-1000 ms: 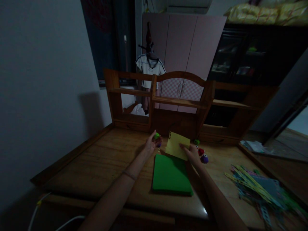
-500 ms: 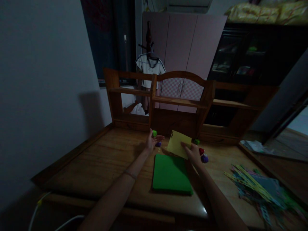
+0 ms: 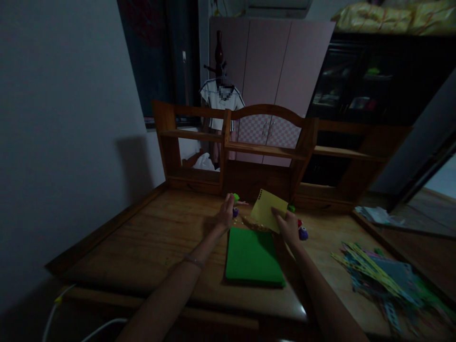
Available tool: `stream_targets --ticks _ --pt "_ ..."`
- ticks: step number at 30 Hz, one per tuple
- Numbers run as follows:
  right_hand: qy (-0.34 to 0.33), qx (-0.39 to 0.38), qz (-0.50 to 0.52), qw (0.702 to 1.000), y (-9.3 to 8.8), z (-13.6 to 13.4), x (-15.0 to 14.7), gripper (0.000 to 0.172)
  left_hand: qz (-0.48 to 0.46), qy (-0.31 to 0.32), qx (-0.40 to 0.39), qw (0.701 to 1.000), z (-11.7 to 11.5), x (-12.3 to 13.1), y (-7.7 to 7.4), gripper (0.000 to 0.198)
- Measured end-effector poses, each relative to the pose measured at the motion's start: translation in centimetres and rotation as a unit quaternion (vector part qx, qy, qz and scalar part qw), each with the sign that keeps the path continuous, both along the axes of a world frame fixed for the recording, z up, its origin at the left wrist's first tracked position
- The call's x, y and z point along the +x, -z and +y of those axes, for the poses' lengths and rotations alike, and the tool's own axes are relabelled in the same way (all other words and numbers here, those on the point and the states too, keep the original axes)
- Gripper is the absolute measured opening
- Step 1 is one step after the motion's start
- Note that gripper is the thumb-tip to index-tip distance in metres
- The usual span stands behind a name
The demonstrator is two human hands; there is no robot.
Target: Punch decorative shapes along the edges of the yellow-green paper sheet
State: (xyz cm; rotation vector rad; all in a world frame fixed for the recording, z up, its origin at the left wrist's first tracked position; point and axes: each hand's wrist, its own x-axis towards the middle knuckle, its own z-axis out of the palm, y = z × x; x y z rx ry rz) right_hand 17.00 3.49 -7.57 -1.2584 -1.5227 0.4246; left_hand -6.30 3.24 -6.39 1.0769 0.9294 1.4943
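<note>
My right hand [image 3: 289, 225] pinches a yellow sheet of paper [image 3: 268, 209] with punched holes along one edge, tilted above the table. Opposite it, my left hand [image 3: 226, 212] is held open with fingers stretched rightward and nothing visibly gripped. Beside its fingers are a small green toy [image 3: 236, 196] and a small purple toy [image 3: 235, 212] with an eye; whether the hand touches them I cannot tell. Beneath the paper, small pale bits [image 3: 261, 227] lie scattered on the wood. A green stack of sheets or a pad [image 3: 253, 256] lies flat between my forearms.
By my right hand stand another purple toy [image 3: 303, 233], a red one [image 3: 299, 222] and a green one [image 3: 291, 208]. A heap of coloured paper strips [image 3: 381, 275] covers the table's right side. A wooden shelf unit [image 3: 265, 150] lines the back of the table [image 3: 142, 242].
My left hand has turned, and its fingers now reach near the green toy. The yellow paper and my right hand have shifted slightly right and up, showing more pale bits below.
</note>
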Motion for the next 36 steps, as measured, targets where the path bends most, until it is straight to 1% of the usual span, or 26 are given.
stream_targets --ticks 3,7,11,13,15,17,19,21,25,28,31,36 --pt "-0.003 -0.003 -0.001 1.0 -0.2 -0.2 0.0 0.046 0.019 -0.039 0.03 0.999 0.1 0.0 0.1 0.041" --pt "-0.001 -0.007 -0.016 1.0 -0.5 -0.4 -0.1 0.048 0.042 -0.07 0.048 0.996 0.0 0.0 0.2 0.044" --pt "0.005 -0.001 -0.024 1.0 -0.6 -0.5 0.0 0.048 0.056 -0.107 0.029 0.992 0.5 -0.3 0.6 0.048" --pt "0.007 0.005 -0.025 1.0 -0.5 -0.4 0.0 0.047 0.044 -0.119 0.019 0.992 1.0 -0.4 0.9 0.05" --pt "0.004 0.009 -0.026 1.0 -0.4 -0.3 0.0 0.045 0.024 -0.11 0.007 0.994 1.7 -0.4 1.3 0.052" --pt "0.0 0.009 -0.024 1.0 -0.3 -0.2 0.0 0.045 0.021 -0.083 -0.011 0.996 2.2 -0.4 1.7 0.053" --pt "0.0 0.006 -0.023 1.0 -0.3 -0.2 0.1 0.045 0.039 -0.059 -0.018 0.997 2.3 -0.2 2.1 0.054" --pt "0.001 0.004 -0.024 1.0 -0.2 -0.2 0.1 0.046 0.065 -0.047 -0.01 0.997 2.2 -0.2 2.4 0.055" --pt "0.01 0.001 -0.03 0.999 -0.1 -0.1 0.1 0.046 0.089 -0.067 0.004 0.994 2.1 -0.3 2.6 0.053" --pt "0.01 0.003 -0.032 0.999 -0.1 -0.1 0.1 0.045 0.074 -0.095 -0.008 0.993 2.4 -0.5 2.5 0.053" --pt "0.005 0.001 -0.025 1.0 -0.1 -0.1 0.1 0.045 0.057 -0.107 -0.012 0.993 2.8 -0.7 2.5 0.055" --pt "-0.003 0.004 -0.013 1.0 -0.2 -0.2 0.1 0.045 0.081 -0.123 -0.036 0.988 2.6 -0.7 2.2 0.058"
